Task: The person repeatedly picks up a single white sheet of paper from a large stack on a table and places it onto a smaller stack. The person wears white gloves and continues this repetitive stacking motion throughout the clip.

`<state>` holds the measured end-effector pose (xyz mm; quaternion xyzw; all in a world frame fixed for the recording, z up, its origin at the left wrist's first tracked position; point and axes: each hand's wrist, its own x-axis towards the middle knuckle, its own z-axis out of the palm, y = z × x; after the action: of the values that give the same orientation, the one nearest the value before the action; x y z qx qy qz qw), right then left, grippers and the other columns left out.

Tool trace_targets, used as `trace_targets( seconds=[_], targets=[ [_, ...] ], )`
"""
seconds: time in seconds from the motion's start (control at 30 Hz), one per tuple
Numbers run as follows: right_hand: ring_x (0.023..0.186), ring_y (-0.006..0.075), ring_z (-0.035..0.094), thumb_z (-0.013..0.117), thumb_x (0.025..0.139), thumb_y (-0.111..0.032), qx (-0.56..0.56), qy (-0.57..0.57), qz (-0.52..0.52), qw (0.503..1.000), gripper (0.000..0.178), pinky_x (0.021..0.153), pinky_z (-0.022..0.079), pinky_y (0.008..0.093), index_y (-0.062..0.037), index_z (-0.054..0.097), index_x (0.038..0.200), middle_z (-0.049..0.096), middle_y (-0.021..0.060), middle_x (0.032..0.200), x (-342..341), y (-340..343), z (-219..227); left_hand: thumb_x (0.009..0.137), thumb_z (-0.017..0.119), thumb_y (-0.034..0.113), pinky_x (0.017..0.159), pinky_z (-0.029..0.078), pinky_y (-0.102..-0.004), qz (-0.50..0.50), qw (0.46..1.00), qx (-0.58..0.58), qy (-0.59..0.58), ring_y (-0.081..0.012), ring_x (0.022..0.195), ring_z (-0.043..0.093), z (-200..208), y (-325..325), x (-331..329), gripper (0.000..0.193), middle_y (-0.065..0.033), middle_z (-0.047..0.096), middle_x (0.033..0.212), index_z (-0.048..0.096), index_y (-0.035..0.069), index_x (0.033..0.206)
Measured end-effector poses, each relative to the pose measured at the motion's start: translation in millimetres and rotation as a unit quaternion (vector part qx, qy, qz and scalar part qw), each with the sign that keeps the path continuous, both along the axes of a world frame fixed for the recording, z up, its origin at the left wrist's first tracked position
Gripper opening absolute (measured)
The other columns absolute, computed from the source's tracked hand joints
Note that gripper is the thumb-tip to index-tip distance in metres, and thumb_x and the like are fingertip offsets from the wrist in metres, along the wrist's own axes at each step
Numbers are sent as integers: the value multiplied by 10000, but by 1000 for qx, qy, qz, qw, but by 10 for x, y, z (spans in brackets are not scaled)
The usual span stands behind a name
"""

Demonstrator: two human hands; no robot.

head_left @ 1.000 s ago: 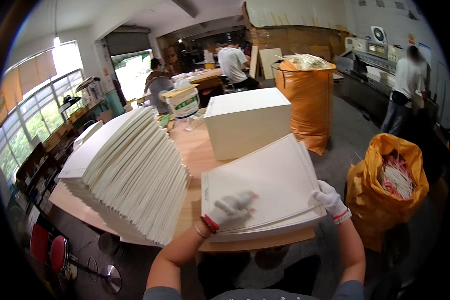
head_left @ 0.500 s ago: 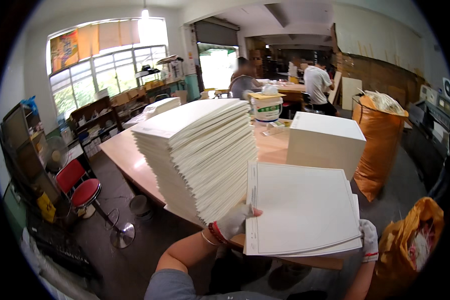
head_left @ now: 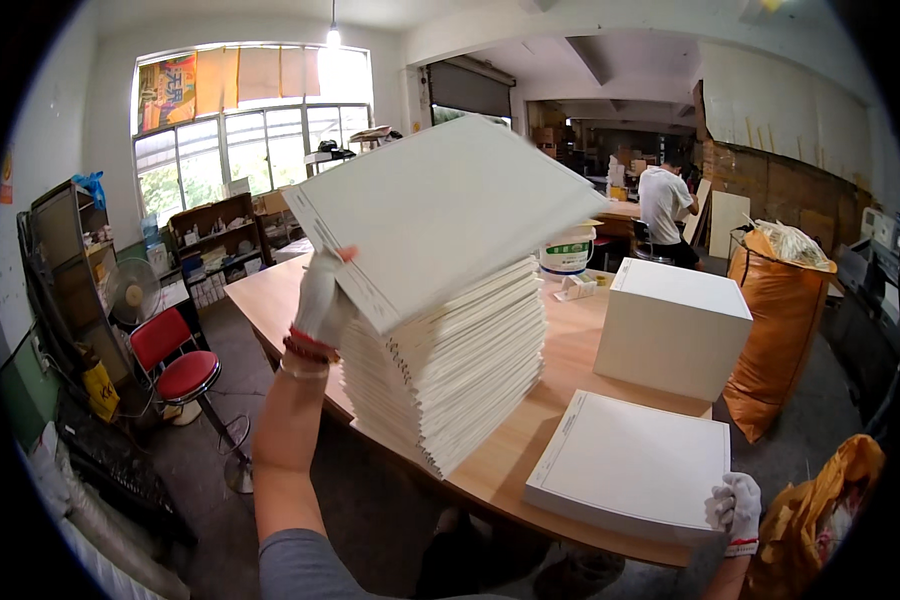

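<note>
My left hand (head_left: 325,298), in a white glove, grips the left edge of a large white sheet (head_left: 450,215) with a thin printed border, its thumb on top. The sheet is tilted over a tall stack of white sheets (head_left: 450,390) with ragged, stepped edges; whether it is one sheet or several I cannot tell. My right hand (head_left: 736,505), also gloved, is at the near right corner of a low, even stack of white sheets (head_left: 635,460). Its fingers are curled against that corner; what they hold, if anything, is hidden.
A neat white block of sheets (head_left: 675,325) stands behind the low stack on the wooden table (head_left: 500,455). Behind the tall stack is a white bucket (head_left: 567,252). Orange sacks (head_left: 785,340) stand right, a red stool (head_left: 185,375) left. A person in white (head_left: 662,205) works farther back.
My left hand has risen to the left, carrying the sheet off the low stack to above the tall one. My right hand remains by the low stack's corner. The view has shifted.
</note>
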<state>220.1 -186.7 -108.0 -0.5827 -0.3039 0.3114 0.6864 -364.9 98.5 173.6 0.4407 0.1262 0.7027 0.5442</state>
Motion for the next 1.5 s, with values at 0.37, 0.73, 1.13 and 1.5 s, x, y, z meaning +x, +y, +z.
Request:
trace_targets(
  seconds=[0.37, 0.73, 1.13, 1.5],
  targets=[
    [453, 79, 516, 526, 985, -297, -26, -11, 2, 1000, 263, 339, 358, 192, -45, 590, 1022, 641, 92, 746, 11, -1, -1, 914, 577, 33, 931, 538, -401, 123, 974, -173, 82, -284, 999, 634, 164, 939, -552, 269, -154, 602, 1111, 523, -58, 1160],
    [791, 78, 580, 522, 1017, -227, 74, -92, -138, 983, 253, 652, 482, 225, -34, 648, 1119, 637, 29, 913, -98, -287, -209, 899, 623, 98, 888, 490, -298, 358, 844, 297, 267, -168, 1069, 523, -1079, -617, 651, 677, -106, 494, 1357, 294, 28, 1487],
    [654, 262, 574, 593, 839, -148, -175, -775, -157, 587, 48, 547, 461, 430, -134, 571, 879, 497, 69, 709, -528, -422, -56, 773, 682, 96, 820, 512, -371, -214, 589, 580, 520, -320, 995, 591, -2506, -922, 3515, 187, -120, 619, 1061, 588, 57, 930],
    [617, 335, 566, 592, 897, -155, -33, -668, -202, 716, 159, 550, 436, 426, -14, 590, 826, 537, 130, 666, -712, 254, 745, 774, 639, 36, 807, 519, -367, -303, 697, 493, 423, -321, 901, 635, -2460, -951, 3612, 78, -164, 672, 1094, 585, 1, 818]
  ],
)
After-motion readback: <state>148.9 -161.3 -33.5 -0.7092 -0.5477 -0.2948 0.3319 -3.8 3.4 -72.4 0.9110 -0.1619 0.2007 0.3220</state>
